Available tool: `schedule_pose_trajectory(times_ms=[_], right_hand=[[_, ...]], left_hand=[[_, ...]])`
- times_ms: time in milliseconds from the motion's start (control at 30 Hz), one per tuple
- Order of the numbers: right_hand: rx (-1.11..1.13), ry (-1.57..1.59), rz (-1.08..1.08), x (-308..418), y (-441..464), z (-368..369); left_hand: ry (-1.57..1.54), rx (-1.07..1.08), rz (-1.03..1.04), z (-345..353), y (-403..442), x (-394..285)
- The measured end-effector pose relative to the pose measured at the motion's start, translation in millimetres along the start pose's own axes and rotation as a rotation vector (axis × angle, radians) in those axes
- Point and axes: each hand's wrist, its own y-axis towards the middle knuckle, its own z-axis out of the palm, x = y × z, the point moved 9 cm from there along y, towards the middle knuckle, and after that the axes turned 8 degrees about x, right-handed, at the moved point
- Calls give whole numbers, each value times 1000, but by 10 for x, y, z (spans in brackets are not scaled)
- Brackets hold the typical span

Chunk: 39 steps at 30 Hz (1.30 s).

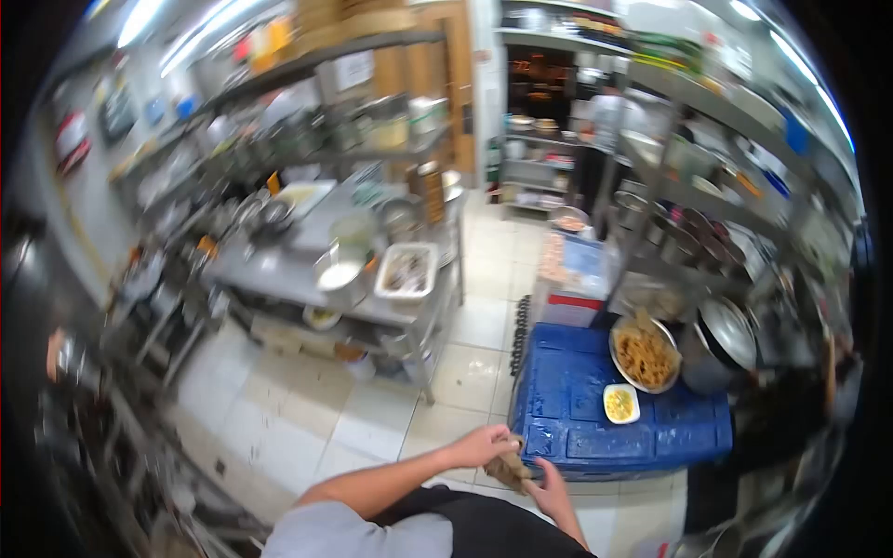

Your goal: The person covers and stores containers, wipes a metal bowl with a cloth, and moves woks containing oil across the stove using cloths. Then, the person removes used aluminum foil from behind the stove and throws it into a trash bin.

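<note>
A crumpled brown cloth (508, 470) hangs between my two hands, just off the near left corner of a blue chest-like box (595, 446). My left hand (484, 446) is closed on the cloth's upper end. Lower down, my right hand (551, 485) pinches its other end, thumb raised. On the blue lid stand a small white square dish (621, 404) with yellow bits in it and a large bowl (644, 357) heaped with golden-brown food.
To the left is a steel table (307, 265) with a white tub (406, 271) and a pot of white liquid (339, 274). A lidded pot (721, 344) stands beside the bowl. Further back, a person (603, 126) stands by shelves. Tiled floor (465, 372) runs between.
</note>
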Motion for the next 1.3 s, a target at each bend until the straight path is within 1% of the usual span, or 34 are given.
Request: schedule_pose_trajectory(times_ms=[33, 67, 100, 167, 200, 233, 267, 300, 367, 400, 433, 500, 533, 567, 600, 633, 667, 700, 733, 767, 833, 867, 900, 967, 1000, 1033, 1067, 1100, 1167, 1200, 1233, 1300], right_hand=[[52, -35, -129, 230, 257, 282], [136, -120, -187, 528, 463, 451], [222, -144, -227, 702, 647, 599], [315, -130, -158, 964, 982, 914], [380, -182, -158, 1341, 1057, 1058], [449, -169, -193, 1801, 1072, 1207], [483, -225, -241, 2011, 1133, 1378], [513, -276, -298, 2233, 1229, 1572], [523, -205, -663, 2912, 1192, 1934], [530, -301, -825, 3225, 1151, 2118], [577, -288, -861, 3441, 1166, 2355], [780, -43, -833, 3739, 1158, 2775], [974, -20, -491, 3573, 1292, 3058], [1110, -43, -270, 3511, 1359, 3286], [1218, 249, -209, 3653, 1271, 3513], [1305, 543, -129, 3962, 1129, 3733], [1381, 614, -53, 4115, 1080, 3949], [1454, 685, 22, 4255, 1044, 4157], [1526, 722, 15, 4430, 1005, 4350], [1549, 726, 8, 4518, 1040, 4520], [1562, 646, -15, 4546, 1206, 4825], [1584, 633, 32, 4486, 1342, 4996], [1604, 624, 41, 4498, 1460, 5162], [1575, 523, 2, 4570, 1683, 5484], [1557, 405, -96, 4687, 1789, 5638], [1558, 412, -92, 4867, 1870, 5819], [1535, 90, -361, 5094, 1918, 5987], [1448, -244, -592, 5245, 2014, 6079], [1398, -95, -811, 5637, 2129, 6395], [1415, 18, -708, 5778, 2237, 6551], [1435, -112, -716, 5745, 2415, 6883], [1388, -11, -816, 6293, 2627, 7085]], left_hand=[[-90, -66, 106, -175, -213, -128], [-167, -150, 217, -405, -434, -187], [-212, -237, 222, -642, -632, -82], [-164, -563, 299, -1182, -1225, 129], [-193, -654, 285, -1383, -1530, 278], [-214, -852, 275, -1607, -1919, 433], [-230, -1054, 261, -1799, -2329, 584], [-252, -1152, 243, -1925, -2660, 689], [-367, -1345, 281, -2029, -3313, 855], [-417, -1343, 173, -2047, -3582, 937], [-425, -1403, 163, -2113, -3855, 1074], [-228, -1485, 56, -2235, -4298, 1279], [-422, -1395, -47, -2257, -4509, 1364], [-431, -1423, -58, -2315, -4712, 1426], [-634, -1456, 334, -2347, -4869, 1410], [-823, -1451, 738, -2337, -5022, 1415], [-920, -1366, 765, -2318, -4936, 1567], [-926, -1395, 760, -2225, -4926, 1708], [-822, -1282, 545, -2156, -4750, 1810], [-710, -1158, 334, -2139, -4632, 1883], [-853, -1237, 345, -2231, -4719, 2089], [-859, -1362, 271, -2333, -4901, 2179], [-871, -1380, 268, -2433, -5029, 2211], [-591, -1506, -181, -2607, -5558, 2055], [-496, -1555, -186, -2753, -5673, 2106], [-494, -1553, -195, -2878, -5745, 2234], [-359, -1543, -447, -2989, -5863, 2392], [-208, -1487, -678, -3131, -5907, 2491], [-61, -1493, -926, -3479, -6107, 2318], [-139, -1551, -925, -3699, -6203, 2204], [-216, -1608, -935, -3872, -6313, 2149], [-261, -1451, -609, -4342, -6219, 2205]])
